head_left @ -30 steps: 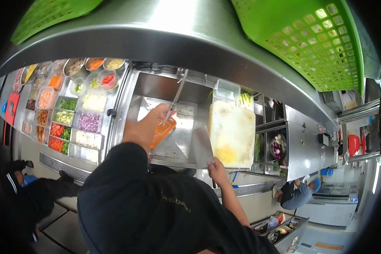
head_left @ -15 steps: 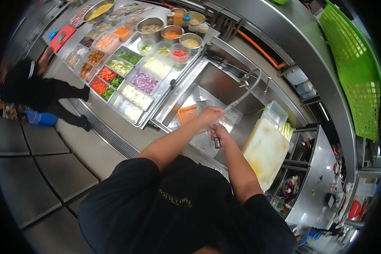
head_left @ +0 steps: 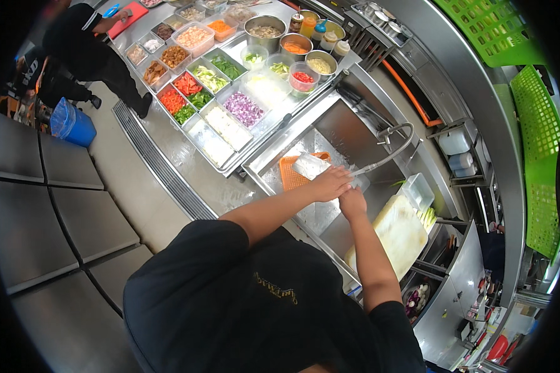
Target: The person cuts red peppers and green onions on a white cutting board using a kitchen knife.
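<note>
My right hand [head_left: 353,203] grips the handle of a steel cleaver, whose broad blade [head_left: 308,164] reaches left over the sink [head_left: 270,168]. My left hand [head_left: 330,184] lies across the blade near the handle, fingers extended, just above my right hand. A sprayer hose [head_left: 382,163] arches down from the tap [head_left: 386,138] to close by my left fingers. An orange perforated basket [head_left: 290,180] lies in the basin under the cleaver. To the right, a worn white cutting board [head_left: 389,239] rests across the sink, beside a clear plastic container [head_left: 419,189].
A steel counter [head_left: 221,158] holds trays and bowls of chopped ingredients. At top left, a co-worker [head_left: 78,46] in black stands at a red board [head_left: 130,18], another person behind. Also visible are a blue bin [head_left: 74,124], steel appliance panels [head_left: 74,224] and green crates [head_left: 535,105].
The view has swung left. The cleaver has moved from beside the cutting board to over the basin, and my left hand has come from near the hose onto its blade.
</note>
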`<act>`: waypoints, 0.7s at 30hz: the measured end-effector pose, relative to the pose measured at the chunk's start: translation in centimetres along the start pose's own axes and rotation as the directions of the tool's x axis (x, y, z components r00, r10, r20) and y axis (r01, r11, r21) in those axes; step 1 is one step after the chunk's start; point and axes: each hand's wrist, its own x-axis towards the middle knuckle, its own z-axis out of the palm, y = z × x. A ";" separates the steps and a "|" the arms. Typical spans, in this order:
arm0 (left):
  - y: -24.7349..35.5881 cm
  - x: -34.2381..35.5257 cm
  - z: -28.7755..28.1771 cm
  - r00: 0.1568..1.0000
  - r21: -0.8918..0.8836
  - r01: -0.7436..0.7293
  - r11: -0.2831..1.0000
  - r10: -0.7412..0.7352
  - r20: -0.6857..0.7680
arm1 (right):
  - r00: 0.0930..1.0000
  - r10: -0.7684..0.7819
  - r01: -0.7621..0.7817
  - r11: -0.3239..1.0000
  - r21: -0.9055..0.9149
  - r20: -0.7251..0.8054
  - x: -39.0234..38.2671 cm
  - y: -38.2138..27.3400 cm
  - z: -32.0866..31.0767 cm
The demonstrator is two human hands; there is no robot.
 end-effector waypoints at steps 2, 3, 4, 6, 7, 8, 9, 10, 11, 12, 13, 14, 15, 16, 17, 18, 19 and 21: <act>0.4 0.4 0.8 0.995 -0.105 0.015 0.994 -0.005 0.100 | 0.988 0.008 0.004 0.997 0.079 -0.153 -3.6 1.6 0.1; 0.2 0.5 1.2 0.989 -0.027 -0.041 0.999 0.045 0.142 | 0.973 0.028 -0.001 0.993 0.119 -0.230 -5.9 2.3 0.5; -0.6 0.2 1.4 0.976 0.027 -0.116 0.993 0.109 0.191 | 0.966 0.110 -0.079 0.987 0.137 -0.234 -8.6 2.7 1.0; -2.6 0.1 2.3 0.984 0.178 -0.176 0.968 0.170 0.051 | 0.931 0.249 -0.211 0.964 0.164 -0.268 -14.6 3.5 2.5; -3.8 0.8 3.0 0.994 0.049 0.111 0.993 -0.110 -0.012 | 0.911 0.321 -0.284 0.943 0.173 -0.257 -17.8 3.5 3.5; -5.0 0.9 3.8 0.941 -0.053 0.337 0.940 -0.337 0.017 | 0.869 0.418 -0.358 0.900 0.248 -0.265 -21.1 3.1 4.7; -6.0 1.2 4.8 0.906 -0.055 0.420 0.906 -0.416 0.073 | 0.824 0.526 -0.456 0.836 0.304 -0.212 -24.1 2.6 6.0; -7.2 1.4 5.7 0.899 -0.053 0.425 0.904 -0.414 0.141 | 0.759 0.615 -0.528 0.774 0.349 -0.215 -26.7 2.0 7.4; -7.8 1.8 6.7 0.863 -0.040 0.470 0.882 -0.450 0.231 | 0.685 0.709 -0.618 0.687 0.382 -0.167 -28.6 1.4 8.8; -7.7 2.5 8.1 0.773 -0.403 0.634 0.660 -0.564 0.291 | 0.634 0.755 -0.656 0.639 0.401 -0.167 -29.9 0.9 10.3; -7.3 3.1 9.2 0.635 -0.651 0.711 0.265 -0.640 0.433 | 0.577 0.806 -0.706 0.574 0.414 -0.133 -30.9 0.3 11.8; -6.8 3.9 10.1 0.482 -0.717 0.667 -0.205 -0.615 0.624 | 0.510 0.857 -0.766 0.490 0.417 -0.070 -31.4 0.0 13.4; -6.3 4.3 10.7 0.508 -0.766 0.586 -0.264 -0.617 0.601 | 0.501 0.857 -0.733 0.496 0.466 -0.123 -31.5 -0.3 14.8; -5.6 4.7 10.9 0.512 -0.784 0.522 -0.335 -0.612 0.602 | 0.487 0.861 -0.713 0.488 0.503 -0.146 -31.3 -0.3 16.2; -5.0 5.2 10.9 0.517 -0.796 0.450 -0.404 -0.609 0.601 | 0.454 0.883 -0.725 0.445 0.526 -0.122 -31.1 -0.1 17.3; -4.4 5.3 10.6 0.571 -0.828 0.531 -0.181 -0.645 0.508 | 0.474 0.856 -0.643 0.498 0.583 -0.208 -30.8 0.1 18.2; -4.0 5.4 10.1 0.634 -0.809 0.585 0.053 -0.652 0.415 | 0.469 0.849 -0.596 0.506 0.623 -0.242 -30.6 0.4 18.6; -3.7 6.2 8.7 0.751 -0.588 0.628 0.510 -0.595 0.286 | 0.447 0.848 -0.592 0.519 0.616 -0.285 -30.1 0.9 18.7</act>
